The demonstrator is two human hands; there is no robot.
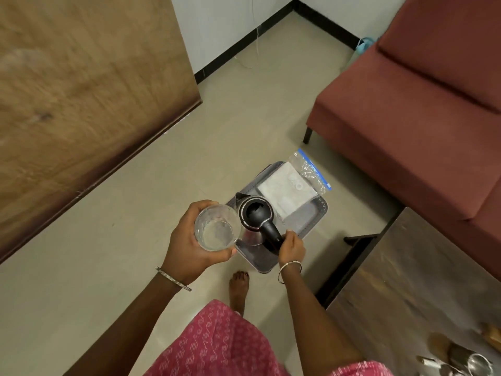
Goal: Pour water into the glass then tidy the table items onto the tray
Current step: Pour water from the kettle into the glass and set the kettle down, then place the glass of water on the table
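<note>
Left hand (187,240) curled round the glass (217,230), right hand (292,246) gripping the black kettle (256,213) by its handle over the tray (324,206) on the floor; a hurried tilt could send water past the rim.

Maroon sofa (406,109) (wooden panel (81,104) opposite)
</note>
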